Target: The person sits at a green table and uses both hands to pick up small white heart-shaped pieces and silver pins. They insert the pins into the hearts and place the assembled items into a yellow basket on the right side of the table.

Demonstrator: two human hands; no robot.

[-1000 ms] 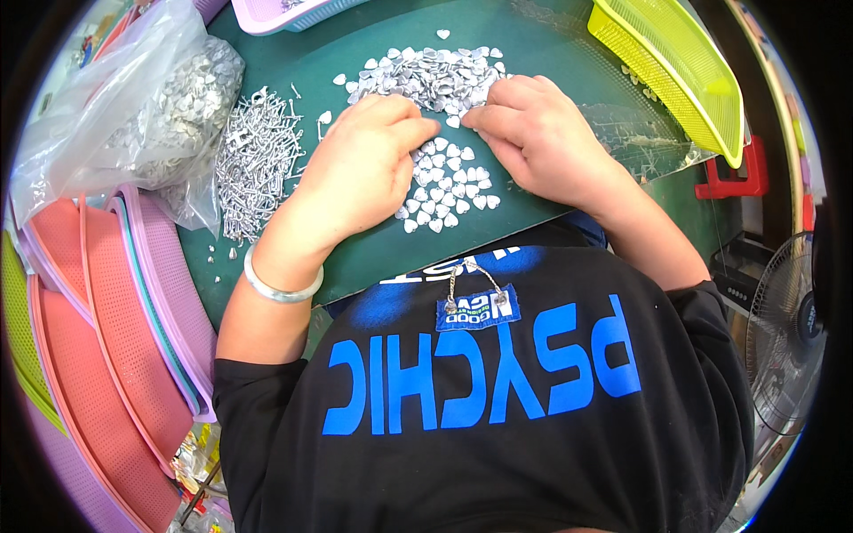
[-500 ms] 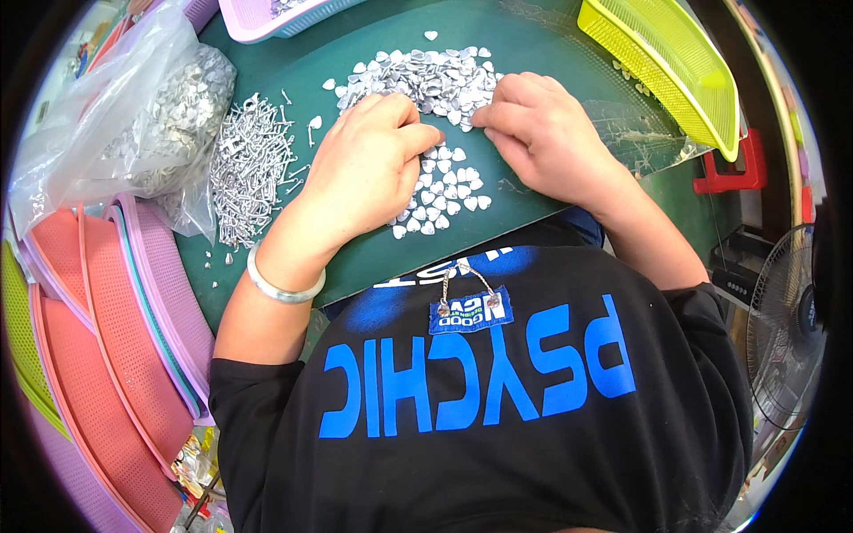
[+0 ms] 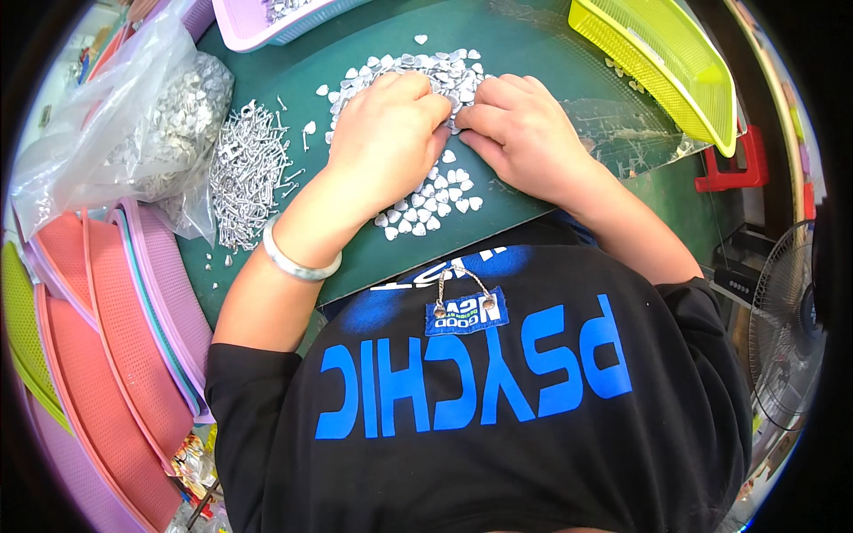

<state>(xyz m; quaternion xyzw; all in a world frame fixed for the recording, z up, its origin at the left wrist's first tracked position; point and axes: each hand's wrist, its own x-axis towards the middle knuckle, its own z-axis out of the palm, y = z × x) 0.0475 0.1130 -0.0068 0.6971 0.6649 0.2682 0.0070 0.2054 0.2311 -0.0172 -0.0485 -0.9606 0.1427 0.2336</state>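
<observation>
A heap of small silver heart-shaped pieces (image 3: 455, 71) lies on the green tabletop. My left hand (image 3: 382, 133) is at the heap's near left, its fingers curled and its thumb and forefinger drawn together. Close beside it, my right hand (image 3: 526, 138) has bent fingers, with forefinger and thumb at the heap's near edge. Both sets of fingertips are among the hearts; whatever they pinch is hidden or too small to make out. Nearer to me lies a spread group of loose hearts (image 3: 433, 204), mostly side by side, partly under my left hand.
Left of my hands is a pile of small silver metal pins (image 3: 247, 178). Behind it sits a clear plastic bag (image 3: 178, 124) of silver pieces. Stacked pink and purple baskets (image 3: 115, 311) stand at left. A lilac basket (image 3: 244, 31) and yellow-green basket (image 3: 662, 67) stand farther back.
My left hand has moved right and up toward the heap's near edge. My right hand has shifted slightly left, so the two hands are now closer together.
</observation>
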